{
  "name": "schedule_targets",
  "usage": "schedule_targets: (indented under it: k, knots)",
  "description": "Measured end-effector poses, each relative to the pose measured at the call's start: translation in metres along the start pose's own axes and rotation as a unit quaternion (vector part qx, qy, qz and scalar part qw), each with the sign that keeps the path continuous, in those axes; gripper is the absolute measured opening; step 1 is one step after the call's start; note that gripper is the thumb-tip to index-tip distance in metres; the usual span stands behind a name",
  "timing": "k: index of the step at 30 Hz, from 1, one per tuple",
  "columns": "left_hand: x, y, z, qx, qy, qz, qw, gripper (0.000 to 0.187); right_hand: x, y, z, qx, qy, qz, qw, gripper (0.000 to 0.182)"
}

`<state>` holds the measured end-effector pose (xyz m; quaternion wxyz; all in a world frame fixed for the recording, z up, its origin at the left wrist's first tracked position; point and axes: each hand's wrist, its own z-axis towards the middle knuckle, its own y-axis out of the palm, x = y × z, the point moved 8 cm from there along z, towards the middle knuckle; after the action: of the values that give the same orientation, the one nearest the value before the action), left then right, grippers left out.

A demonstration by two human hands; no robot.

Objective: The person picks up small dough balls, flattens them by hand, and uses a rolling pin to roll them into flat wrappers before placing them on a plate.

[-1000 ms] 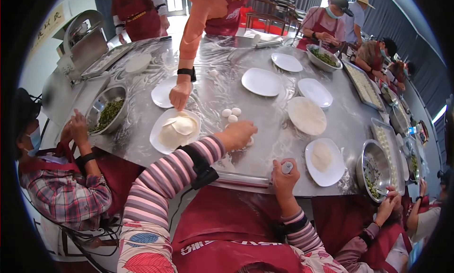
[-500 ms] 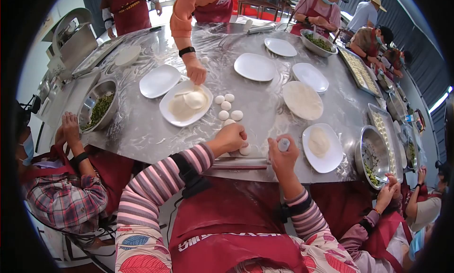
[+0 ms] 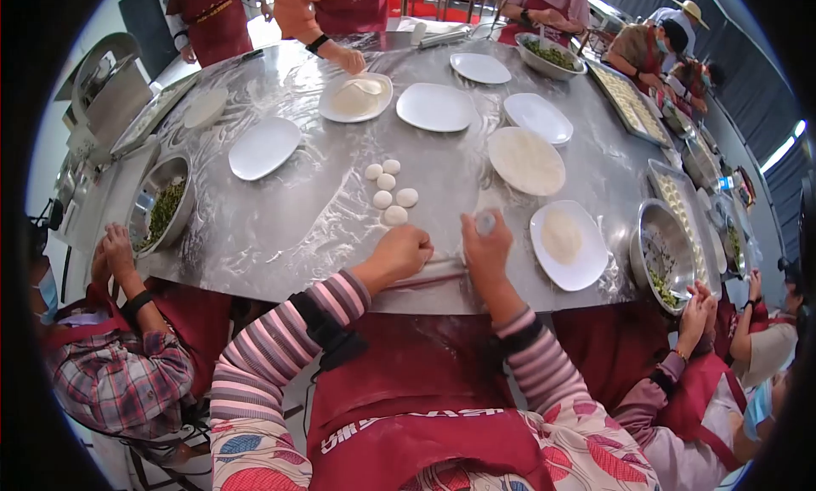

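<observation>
The left hand lies with curled fingers on the metal table, close to the near edge, and it covers whatever is under the palm, so I cannot tell if it grips something. The right hand is closed around a small whitish rolling pin; only the rounded end shows above the fingers. Just beyond the left hand lie five dough balls in a loose group, apart from both hands. To the right of the right hand stands a white plate with one flat wrapper on it. A steel bowl with green filling is partly hidden by a neighbour's hands.
</observation>
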<state>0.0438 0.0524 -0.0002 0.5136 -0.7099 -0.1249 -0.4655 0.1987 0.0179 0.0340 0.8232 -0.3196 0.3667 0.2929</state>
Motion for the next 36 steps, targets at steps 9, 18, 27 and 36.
schedule_targets:
  k: [9,18,27,36]
  knots:
    - [0.0,0.001,0.007,-0.05,0.022,0.052,0.997,0.013,0.003,-0.025,-0.034,-0.023,0.026,0.03,0.999,0.019]
    - [0.0,0.003,0.013,-0.099,-0.009,0.02,0.995,0.014,0.014,0.015,0.01,-0.052,0.046,0.004,0.998,0.02]
    - [-0.002,-0.006,0.011,-0.035,0.019,0.099,0.994,0.017,-0.001,0.01,0.011,0.007,-0.028,-0.018,0.999,0.021]
    - [-0.004,-0.002,-0.004,-0.107,-0.009,0.055,0.993,0.015,0.018,-0.019,-0.036,-0.036,0.066,0.092,0.993,0.02]
